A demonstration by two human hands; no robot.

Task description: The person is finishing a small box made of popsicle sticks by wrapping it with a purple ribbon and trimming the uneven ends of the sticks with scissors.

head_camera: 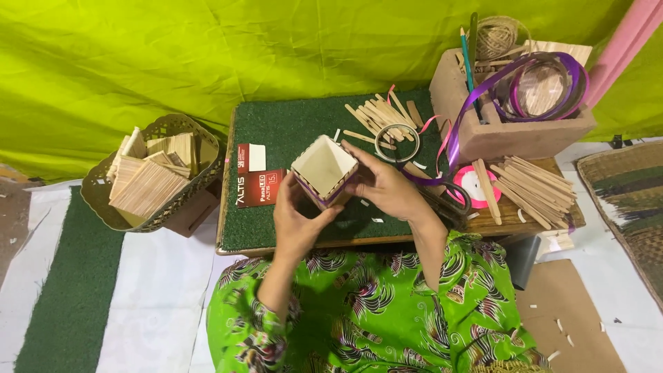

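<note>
A small square box [324,169] built of pale wooden sticks, open at the top with a purple ribbon band round its lower part, is held over the green mat [290,131]. My left hand [295,224] grips it from below and the near side. My right hand [387,188] holds its right side, fingers pressed against the ribbon band. A length of purple ribbon [449,148] runs from the right hand's side up toward the brown box.
A metal basket [103,200] of stacked stick panels sits at left. Red and white packets [252,176] lie on the mat. Loose wooden sticks [380,114], a tape ring [396,142], scissors [449,197], a pink ribbon spool [473,185], more sticks [535,186] and a brown box [497,131] with ribbon, twine and pencils sit at right.
</note>
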